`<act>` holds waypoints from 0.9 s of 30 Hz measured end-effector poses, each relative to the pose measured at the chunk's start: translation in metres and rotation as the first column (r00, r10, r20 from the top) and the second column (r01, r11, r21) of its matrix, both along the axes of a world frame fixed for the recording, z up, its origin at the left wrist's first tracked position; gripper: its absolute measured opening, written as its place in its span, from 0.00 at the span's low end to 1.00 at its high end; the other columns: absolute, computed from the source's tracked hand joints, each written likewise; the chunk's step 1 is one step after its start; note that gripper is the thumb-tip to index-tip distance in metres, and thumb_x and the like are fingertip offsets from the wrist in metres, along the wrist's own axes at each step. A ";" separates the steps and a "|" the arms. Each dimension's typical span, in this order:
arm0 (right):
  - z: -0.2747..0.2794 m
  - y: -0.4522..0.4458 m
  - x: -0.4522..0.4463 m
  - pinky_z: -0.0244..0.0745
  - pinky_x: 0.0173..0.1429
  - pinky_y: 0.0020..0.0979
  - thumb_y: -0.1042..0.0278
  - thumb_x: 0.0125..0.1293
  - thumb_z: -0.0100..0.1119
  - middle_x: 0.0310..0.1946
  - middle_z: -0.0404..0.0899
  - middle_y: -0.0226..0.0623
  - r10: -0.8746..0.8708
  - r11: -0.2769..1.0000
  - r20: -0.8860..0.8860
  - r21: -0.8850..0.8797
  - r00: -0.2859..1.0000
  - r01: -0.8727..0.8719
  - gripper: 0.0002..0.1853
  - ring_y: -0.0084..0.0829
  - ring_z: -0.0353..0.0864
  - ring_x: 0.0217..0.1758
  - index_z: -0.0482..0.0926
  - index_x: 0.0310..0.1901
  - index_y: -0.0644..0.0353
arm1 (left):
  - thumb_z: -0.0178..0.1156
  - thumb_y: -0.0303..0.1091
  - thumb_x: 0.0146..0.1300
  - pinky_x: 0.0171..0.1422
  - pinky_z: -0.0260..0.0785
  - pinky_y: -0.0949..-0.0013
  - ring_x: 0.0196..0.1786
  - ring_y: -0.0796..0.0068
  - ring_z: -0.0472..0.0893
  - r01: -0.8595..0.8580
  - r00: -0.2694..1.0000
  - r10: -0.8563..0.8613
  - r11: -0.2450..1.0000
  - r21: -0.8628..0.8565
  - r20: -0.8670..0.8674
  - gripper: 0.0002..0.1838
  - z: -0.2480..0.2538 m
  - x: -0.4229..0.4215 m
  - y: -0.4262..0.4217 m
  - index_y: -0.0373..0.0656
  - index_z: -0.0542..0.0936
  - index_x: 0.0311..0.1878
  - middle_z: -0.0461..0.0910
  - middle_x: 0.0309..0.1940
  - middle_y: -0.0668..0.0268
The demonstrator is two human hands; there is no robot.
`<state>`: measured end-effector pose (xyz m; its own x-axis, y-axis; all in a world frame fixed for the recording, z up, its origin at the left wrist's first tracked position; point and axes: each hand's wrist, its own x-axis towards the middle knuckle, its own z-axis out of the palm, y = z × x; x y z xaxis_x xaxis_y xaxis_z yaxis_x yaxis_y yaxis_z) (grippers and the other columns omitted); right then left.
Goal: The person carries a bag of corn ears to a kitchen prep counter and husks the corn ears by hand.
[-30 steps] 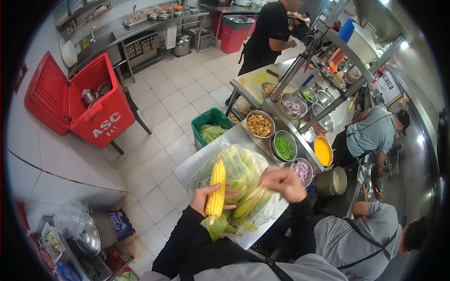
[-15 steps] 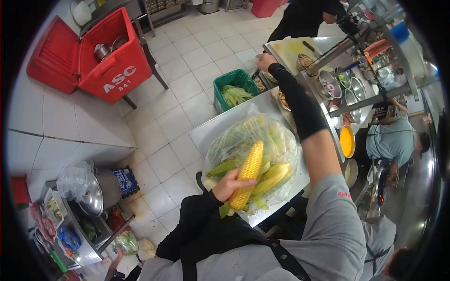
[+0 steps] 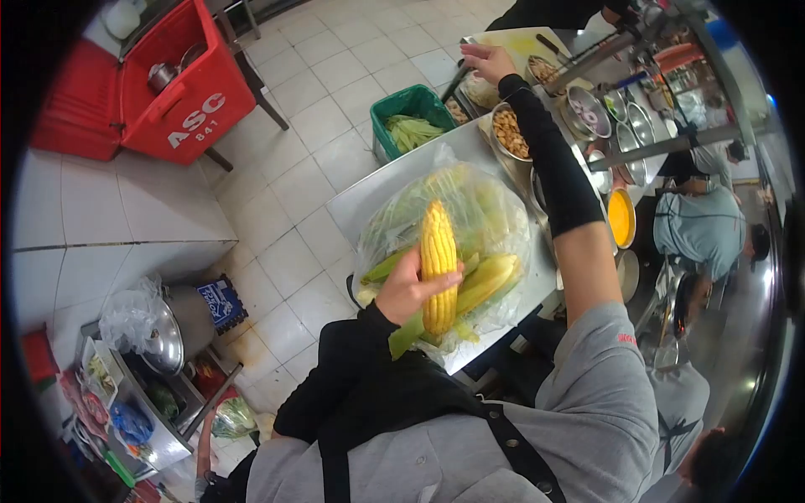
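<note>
A husked yellow corn cob (image 3: 439, 267) stands nearly upright in my left hand (image 3: 407, 290), with thumb and fingers wrapped round it. Below it, a clear plastic bag (image 3: 495, 220) holds several ears of corn, some in green husk. One partly husked ear (image 3: 486, 283) lies at the bag's mouth, to the right of the cob. My right hand (image 3: 489, 62) is stretched far forward beside a yellowish cutting board (image 3: 524, 40), fingers extended and apart, holding nothing that I can see.
A green bin (image 3: 381, 138) with stripped husks stands beyond the steel table (image 3: 345, 205). A bowl of brown pieces (image 3: 510, 132) sits under my right forearm. Further right are metal bowls (image 3: 588, 115) and a pan of orange liquid (image 3: 620, 220). An open red cooler (image 3: 189, 105) stands at left. Other people work around.
My right hand has lifted and its fingers have spread. The cob in my left hand has turned more upright. The camera view has shifted a little.
</note>
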<state>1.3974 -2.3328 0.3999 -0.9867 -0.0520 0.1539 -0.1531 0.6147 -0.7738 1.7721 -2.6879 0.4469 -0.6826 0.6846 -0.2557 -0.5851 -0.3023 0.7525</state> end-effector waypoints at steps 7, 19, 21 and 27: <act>0.108 -0.047 0.185 0.80 0.55 0.28 0.51 0.74 0.62 0.48 0.89 0.36 0.014 0.998 0.200 0.051 0.980 -0.025 0.28 0.24 0.86 0.48 0.78 0.69 0.59 | 0.61 0.27 0.73 0.62 0.75 0.59 0.53 0.64 0.82 -0.171 0.985 0.167 0.979 0.113 0.049 0.28 0.031 -0.030 0.039 0.42 0.63 0.72 0.77 0.56 0.59; 0.085 -0.155 0.456 0.74 0.67 0.41 0.68 0.55 0.76 0.58 0.80 0.55 -0.333 0.897 0.133 -0.262 0.934 0.357 0.35 0.52 0.80 0.63 0.75 0.65 0.69 | 0.60 0.26 0.73 0.69 0.71 0.60 0.60 0.65 0.80 -0.073 0.991 0.086 0.990 0.121 -0.102 0.20 0.030 -0.045 0.076 0.36 0.70 0.65 0.80 0.54 0.55; 0.084 -0.155 0.469 0.76 0.64 0.39 0.68 0.55 0.73 0.53 0.83 0.52 -0.414 0.886 0.066 -0.199 0.908 0.419 0.32 0.50 0.82 0.58 0.77 0.62 0.66 | 0.62 0.23 0.71 0.69 0.71 0.61 0.60 0.65 0.81 0.038 0.972 -0.028 0.999 0.036 -0.235 0.20 0.041 -0.051 0.073 0.36 0.71 0.64 0.81 0.54 0.54; 0.082 -0.139 0.484 0.78 0.61 0.41 0.63 0.53 0.74 0.51 0.84 0.51 -0.377 0.924 -0.029 -0.078 0.926 0.374 0.31 0.51 0.85 0.54 0.79 0.59 0.66 | 0.67 0.25 0.68 0.65 0.74 0.67 0.56 0.71 0.83 0.239 0.844 -0.301 0.952 -0.190 -0.445 0.12 0.037 -0.083 0.049 0.33 0.85 0.52 0.86 0.50 0.56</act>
<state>1.8810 -2.4723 0.4822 -0.9241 0.3335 0.1865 0.0442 0.5781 -0.8148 1.6887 -2.6393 0.4838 -0.5349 0.8435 -0.0499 -0.2041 -0.0716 0.9763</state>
